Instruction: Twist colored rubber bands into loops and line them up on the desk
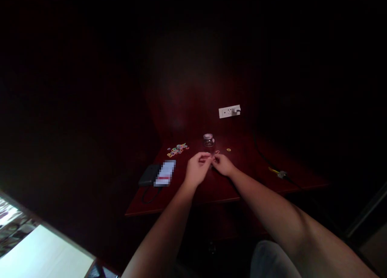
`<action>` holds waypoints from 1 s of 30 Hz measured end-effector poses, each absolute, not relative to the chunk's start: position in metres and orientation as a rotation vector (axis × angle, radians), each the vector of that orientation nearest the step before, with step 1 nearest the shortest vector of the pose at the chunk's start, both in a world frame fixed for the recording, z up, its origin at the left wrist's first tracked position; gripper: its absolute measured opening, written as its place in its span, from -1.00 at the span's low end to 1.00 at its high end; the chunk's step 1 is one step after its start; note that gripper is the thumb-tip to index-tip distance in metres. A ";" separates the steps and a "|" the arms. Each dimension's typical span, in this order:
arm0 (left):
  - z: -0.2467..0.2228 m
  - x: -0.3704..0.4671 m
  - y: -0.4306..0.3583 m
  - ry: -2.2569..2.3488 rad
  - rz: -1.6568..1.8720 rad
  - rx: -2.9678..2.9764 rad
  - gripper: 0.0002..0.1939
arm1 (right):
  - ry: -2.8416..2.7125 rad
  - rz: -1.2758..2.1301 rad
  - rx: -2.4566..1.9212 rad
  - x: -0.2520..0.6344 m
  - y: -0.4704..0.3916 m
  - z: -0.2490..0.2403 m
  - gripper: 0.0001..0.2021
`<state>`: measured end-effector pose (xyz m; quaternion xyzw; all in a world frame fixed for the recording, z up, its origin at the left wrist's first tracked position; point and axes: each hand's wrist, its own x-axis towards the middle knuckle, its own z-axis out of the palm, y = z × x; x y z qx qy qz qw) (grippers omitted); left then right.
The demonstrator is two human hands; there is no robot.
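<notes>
My left hand [198, 166] and my right hand [223, 164] meet over the dark red table, fingertips pinched together. Whatever they pinch is too small and dim to make out. Just beyond them stands a small clear jar [208, 142] with a pale lid. A pinkish small ring [217, 152] lies close to my right fingers, and a yellow ring-shaped band [229, 150] rests a little further right. To the left of the jar is a loose pile of colourful small elastic bands [177, 150].
A phone with a lit, blurred screen [165, 173] lies against a black box-like device [149, 175], with a cable looping below. On the back wall is a white power socket [225, 112] holding a plug. A cable with a yellow end [273, 171] lies at right.
</notes>
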<state>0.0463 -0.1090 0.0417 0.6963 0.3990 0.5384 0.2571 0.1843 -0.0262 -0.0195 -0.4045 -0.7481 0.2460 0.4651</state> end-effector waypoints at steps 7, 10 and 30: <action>-0.019 0.029 -0.049 1.361 1.402 1.753 -0.62 | -1.791 0.840 -0.938 0.182 -0.024 -0.021 -0.87; -0.022 0.033 -0.050 1.227 1.276 1.851 -0.68 | -1.773 0.962 -0.882 0.182 -0.024 -0.022 -0.87; -0.034 0.029 -0.045 1.274 1.287 1.811 -0.80 | -1.767 1.002 -0.910 0.186 -0.029 -0.023 -0.80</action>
